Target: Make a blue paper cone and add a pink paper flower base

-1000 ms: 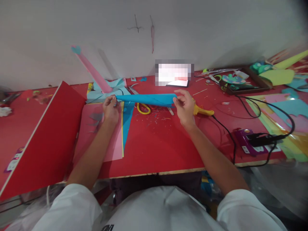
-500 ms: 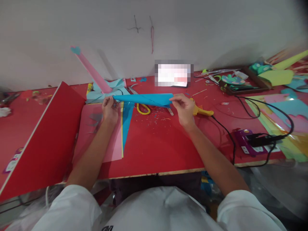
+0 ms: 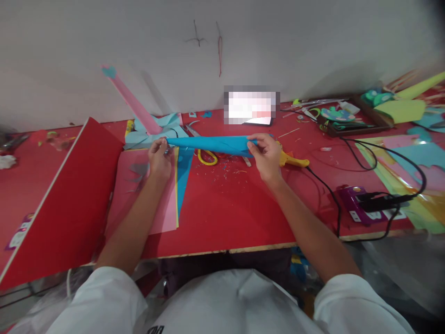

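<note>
A sheet of blue paper rolled into a long narrow cone (image 3: pixel 212 144) is stretched level between my hands above the red table (image 3: pixel 229 208). My left hand (image 3: pixel 160 157) is closed on its thin tip at the left. At the wide right end, my right hand (image 3: pixel 266 157) pinches the paper's edge, thumb in front. Scissors with yellow handles (image 3: pixel 207 157) lie behind and below the cone, partly covered by it. Close to my right hand rests a yellow glue gun (image 3: pixel 294 160) with a black cord. Pink paper sheets (image 3: pixel 163 208) lie under my left forearm.
A red board (image 3: pixel 69 204) stands slanted at the left. Behind it, a pink paper cone (image 3: pixel 135 104) leans upward from light blue paper. A purple power strip (image 3: pixel 359 204) with black cables lies right. A brown tray (image 3: pixel 378 123) holds craft pieces; a blurred screen (image 3: pixel 250 109) stands by the wall.
My right hand's fingers have shifted slightly left and farther over the cone's wide end. The thin tip has stayed in my left hand.
</note>
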Demonstrator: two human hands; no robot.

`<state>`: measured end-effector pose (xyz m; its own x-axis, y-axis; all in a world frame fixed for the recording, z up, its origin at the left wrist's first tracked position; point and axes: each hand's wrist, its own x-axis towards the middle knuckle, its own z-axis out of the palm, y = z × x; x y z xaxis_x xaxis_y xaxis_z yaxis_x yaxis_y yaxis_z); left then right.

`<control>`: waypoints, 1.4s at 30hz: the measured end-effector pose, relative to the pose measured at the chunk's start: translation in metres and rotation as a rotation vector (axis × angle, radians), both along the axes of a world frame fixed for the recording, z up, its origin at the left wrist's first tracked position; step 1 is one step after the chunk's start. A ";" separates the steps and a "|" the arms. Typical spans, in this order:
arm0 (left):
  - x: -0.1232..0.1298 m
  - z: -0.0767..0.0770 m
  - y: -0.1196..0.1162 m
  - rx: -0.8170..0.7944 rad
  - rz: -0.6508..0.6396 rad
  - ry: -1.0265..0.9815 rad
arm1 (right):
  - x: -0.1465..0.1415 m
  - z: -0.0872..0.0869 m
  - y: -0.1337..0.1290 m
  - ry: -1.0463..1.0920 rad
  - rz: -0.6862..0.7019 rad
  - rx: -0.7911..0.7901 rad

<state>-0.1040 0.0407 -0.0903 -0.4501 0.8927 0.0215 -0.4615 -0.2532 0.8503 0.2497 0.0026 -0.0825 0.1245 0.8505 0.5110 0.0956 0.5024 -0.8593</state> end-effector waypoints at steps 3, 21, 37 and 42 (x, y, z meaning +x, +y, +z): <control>-0.002 -0.001 0.001 0.016 -0.005 -0.030 | -0.004 0.005 -0.006 -0.017 0.062 -0.004; -0.005 -0.011 0.005 0.069 -0.027 0.080 | 0.000 0.000 -0.002 -0.071 -0.024 -0.073; -0.009 -0.014 0.007 0.092 -0.007 0.056 | -0.003 -0.006 0.000 -0.049 0.012 -0.110; -0.005 -0.013 0.007 0.122 -0.024 0.136 | -0.004 -0.008 0.003 0.042 -0.053 -0.137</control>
<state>-0.1092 0.0473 -0.1028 -0.4145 0.8900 0.1898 -0.3517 -0.3490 0.8686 0.2461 0.0057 -0.0907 0.1900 0.9037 0.3836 0.0812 0.3749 -0.9235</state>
